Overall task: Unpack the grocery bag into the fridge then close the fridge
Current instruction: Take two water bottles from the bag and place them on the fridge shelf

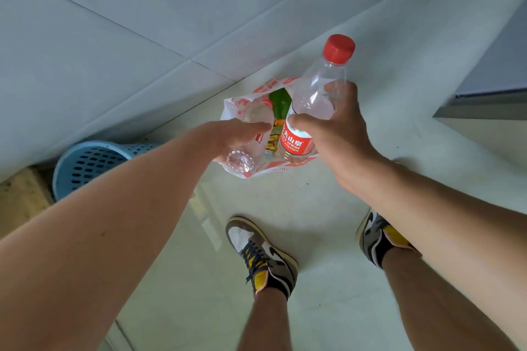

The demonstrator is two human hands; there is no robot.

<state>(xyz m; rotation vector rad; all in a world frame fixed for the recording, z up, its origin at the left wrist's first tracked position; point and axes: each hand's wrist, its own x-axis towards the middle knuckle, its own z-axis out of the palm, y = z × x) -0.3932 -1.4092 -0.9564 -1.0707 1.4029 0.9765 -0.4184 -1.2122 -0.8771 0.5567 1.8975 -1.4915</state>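
A white grocery bag point(241, 101) with red print sits open on the pale floor in front of my feet. My right hand point(336, 134) grips a clear water bottle point(316, 97) with a red cap and red label, held upright above the bag. My left hand point(242, 134) holds a second clear bottle point(242, 158) at the bag's left side, its base turned toward me and its red cap deeper in the bag. A green item point(279, 102) and yellow packets point(272, 139) lie inside the bag.
A blue perforated basket point(91, 162) stands at the left against the grey wall. The fridge's grey corner point(484, 94) shows at the right edge. My two sneakers point(262, 256) stand just behind the bag.
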